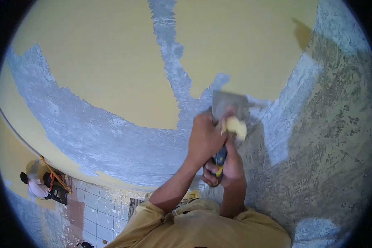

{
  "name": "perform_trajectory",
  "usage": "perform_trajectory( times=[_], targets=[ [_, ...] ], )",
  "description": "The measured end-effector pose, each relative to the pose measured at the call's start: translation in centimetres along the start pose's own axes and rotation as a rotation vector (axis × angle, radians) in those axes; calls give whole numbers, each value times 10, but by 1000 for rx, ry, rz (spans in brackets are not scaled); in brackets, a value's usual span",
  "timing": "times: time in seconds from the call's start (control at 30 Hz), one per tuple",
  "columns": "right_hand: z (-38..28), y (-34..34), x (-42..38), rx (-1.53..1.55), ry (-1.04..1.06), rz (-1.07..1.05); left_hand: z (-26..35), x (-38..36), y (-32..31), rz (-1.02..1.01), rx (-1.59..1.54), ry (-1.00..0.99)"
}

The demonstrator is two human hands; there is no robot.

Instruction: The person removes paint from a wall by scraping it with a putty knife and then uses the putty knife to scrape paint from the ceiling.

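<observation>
A scraper [229, 99] with a wide flat metal blade and a dark handle with yellow parts points up the wall. My right hand [234, 167] is wrapped round its handle. Higher up, my left hand [206, 134] is closed at the neck and lower blade, its fingertips smeared by motion. A pale yellow paint flake [236, 127] lies over the blade beside my left fingers. Around the blade's edge, yellow paint [235, 49] borders a bare grey-blue strip of the wall [182, 78].
Rough grey wall [310, 149] spreads to the right. At far left, another person [35, 186] is beside a dark stool [59, 195] and an orange ladder-like frame [56, 173]. Paint chips litter the tiled floor [97, 211] below.
</observation>
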State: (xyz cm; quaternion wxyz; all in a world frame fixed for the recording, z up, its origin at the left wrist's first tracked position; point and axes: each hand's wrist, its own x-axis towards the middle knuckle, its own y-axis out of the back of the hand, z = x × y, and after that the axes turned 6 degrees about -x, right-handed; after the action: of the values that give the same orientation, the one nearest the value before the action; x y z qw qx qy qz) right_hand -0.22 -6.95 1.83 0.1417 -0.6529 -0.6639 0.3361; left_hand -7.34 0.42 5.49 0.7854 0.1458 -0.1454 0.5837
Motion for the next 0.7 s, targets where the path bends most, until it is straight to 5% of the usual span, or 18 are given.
perform_trajectory(
  times=[0.13,0.3,0.7],
  targets=[
    [19,14,-6,-84,-1,60,-39,-20,-7,1,-39,194],
    [16,12,-6,-4,71,-26,-11,-13,-1,-138,-78,266],
    [-10,-9,3,-69,95,27,25,17,-2,-73,-172,69]
  ],
)
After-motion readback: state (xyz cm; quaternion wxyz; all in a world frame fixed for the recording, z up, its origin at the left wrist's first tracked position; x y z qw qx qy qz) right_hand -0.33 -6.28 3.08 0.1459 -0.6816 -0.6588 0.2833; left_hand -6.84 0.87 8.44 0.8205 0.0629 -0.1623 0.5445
